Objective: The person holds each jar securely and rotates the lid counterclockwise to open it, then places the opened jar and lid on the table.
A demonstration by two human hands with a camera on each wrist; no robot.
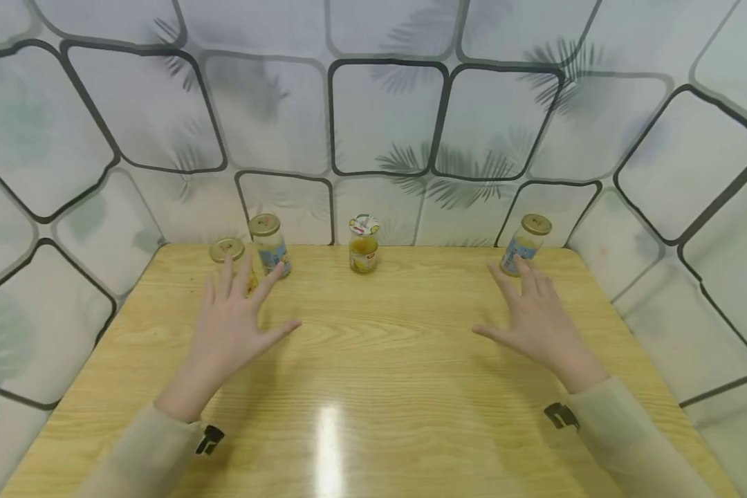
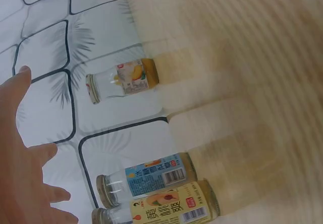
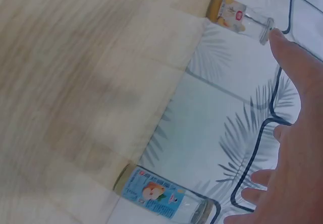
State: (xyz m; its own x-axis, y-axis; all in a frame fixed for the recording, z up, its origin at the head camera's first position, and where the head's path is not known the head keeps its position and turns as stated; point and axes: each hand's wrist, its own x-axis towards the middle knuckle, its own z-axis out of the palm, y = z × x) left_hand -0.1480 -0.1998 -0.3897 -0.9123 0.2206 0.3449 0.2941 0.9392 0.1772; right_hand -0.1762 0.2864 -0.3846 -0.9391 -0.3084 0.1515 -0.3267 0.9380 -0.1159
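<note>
My left hand [image 1: 232,325] hovers over the table's left side, fingers spread, holding nothing. Behind its fingertips stands a gold-lidded jar with a yellow label [image 2: 171,206], partly hidden by them in the head view. Beside that is a jar with a blue label [image 1: 271,250]. A smaller jar with a white patterned lid [image 1: 364,243] and yellowish contents at the bottom stands at the back middle. My right hand [image 1: 538,325], also spread and holding nothing, is nearest to another blue-labelled jar [image 3: 154,192] at the back right. All the jars are upright.
The wooden table [image 1: 373,346] ends at a wall covering [image 1: 386,117] with dark outlined stone shapes and leaf prints, which also rises at the left and right sides. The jars stand along the back edge.
</note>
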